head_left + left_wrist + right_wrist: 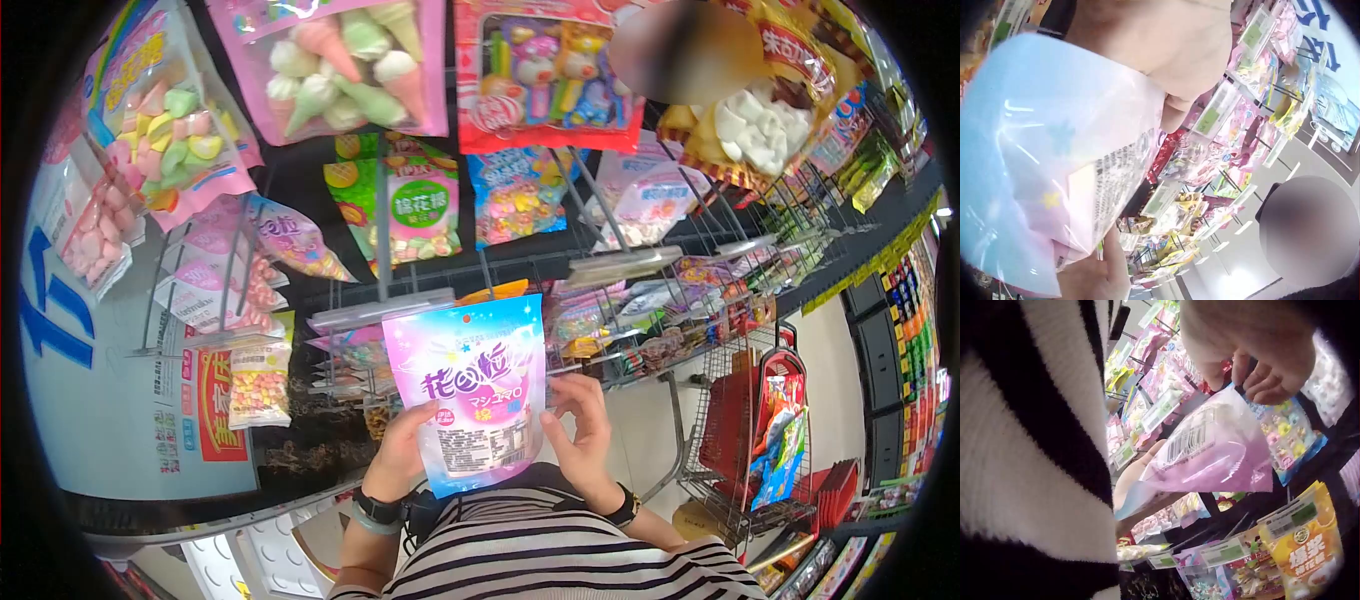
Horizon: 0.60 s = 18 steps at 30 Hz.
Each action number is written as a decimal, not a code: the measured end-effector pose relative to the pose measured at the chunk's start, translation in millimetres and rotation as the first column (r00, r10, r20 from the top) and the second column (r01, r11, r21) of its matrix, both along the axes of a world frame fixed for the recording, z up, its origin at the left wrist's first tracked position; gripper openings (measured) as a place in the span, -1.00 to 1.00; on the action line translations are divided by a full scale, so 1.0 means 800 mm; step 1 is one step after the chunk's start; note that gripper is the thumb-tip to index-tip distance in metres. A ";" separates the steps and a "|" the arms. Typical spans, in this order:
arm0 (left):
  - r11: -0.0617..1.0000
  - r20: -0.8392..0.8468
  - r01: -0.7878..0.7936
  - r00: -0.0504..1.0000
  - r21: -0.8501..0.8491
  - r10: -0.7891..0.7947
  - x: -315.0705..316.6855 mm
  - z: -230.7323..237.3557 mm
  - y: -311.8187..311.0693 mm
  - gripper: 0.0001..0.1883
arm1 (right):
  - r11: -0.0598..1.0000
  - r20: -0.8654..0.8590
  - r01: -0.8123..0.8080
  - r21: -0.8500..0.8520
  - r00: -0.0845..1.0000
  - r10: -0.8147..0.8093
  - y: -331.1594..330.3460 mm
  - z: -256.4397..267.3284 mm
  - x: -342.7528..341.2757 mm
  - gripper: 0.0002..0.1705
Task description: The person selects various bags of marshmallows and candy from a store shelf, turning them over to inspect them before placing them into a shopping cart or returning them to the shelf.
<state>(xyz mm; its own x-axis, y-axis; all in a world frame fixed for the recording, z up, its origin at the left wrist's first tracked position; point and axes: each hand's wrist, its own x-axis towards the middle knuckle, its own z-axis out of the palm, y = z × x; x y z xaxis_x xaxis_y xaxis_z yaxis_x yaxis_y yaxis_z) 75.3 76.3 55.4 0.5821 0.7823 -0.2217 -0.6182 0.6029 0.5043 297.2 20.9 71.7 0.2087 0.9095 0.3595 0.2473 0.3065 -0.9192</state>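
Had candy bag (475, 350) off rack (385, 310), unopened | gripped it in left hand (398, 453), with right hand (584, 440) loose alongside | had not put it in cart (730, 425) beside rack

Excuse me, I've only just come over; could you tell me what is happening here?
A person in a striped top is standing at a shop display of hanging sweet bags. Their left hand holds a pink and blue bag upright by its lower side, with the printed panel facing them. Their right hand is beside the opposite edge, fingers loosely bent. A shopping cart stands off to the right.
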 end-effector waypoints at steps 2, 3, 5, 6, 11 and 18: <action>1.000 0.029 0.007 1.000 -0.012 -0.007 0.012 -0.011 -0.007 -0.58 | 0.999 -0.038 0.036 0.004 0.999 -0.036 -0.008 0.000 0.013 -0.54; 1.000 0.058 0.005 0.998 -0.018 -0.004 0.018 -0.015 -0.010 -0.57 | 0.999 -0.037 0.041 0.001 0.998 -0.041 -0.012 0.000 0.019 -0.54; 1.000 0.076 0.017 0.997 -0.001 -0.017 0.029 -0.018 -0.016 -0.58 | 1.000 -0.106 0.004 0.027 0.994 -0.001 -0.019 -0.001 0.030 -0.54; 0.999 0.093 0.026 0.995 0.019 -0.028 0.035 -0.019 -0.019 -0.59 | 1.000 -0.106 0.007 0.027 0.994 -0.004 -0.022 -0.002 0.035 -0.54; 0.997 0.127 0.054 0.990 0.051 -0.060 0.058 -0.012 -0.024 -0.60 | 0.999 -0.121 -0.012 0.053 0.993 0.019 -0.030 -0.007 0.059 -0.53; 0.975 -0.472 0.131 0.881 0.182 -0.031 0.095 -0.003 -0.029 -0.52 | 0.963 0.072 -0.250 -0.097 0.964 0.257 -0.018 0.003 0.064 -0.02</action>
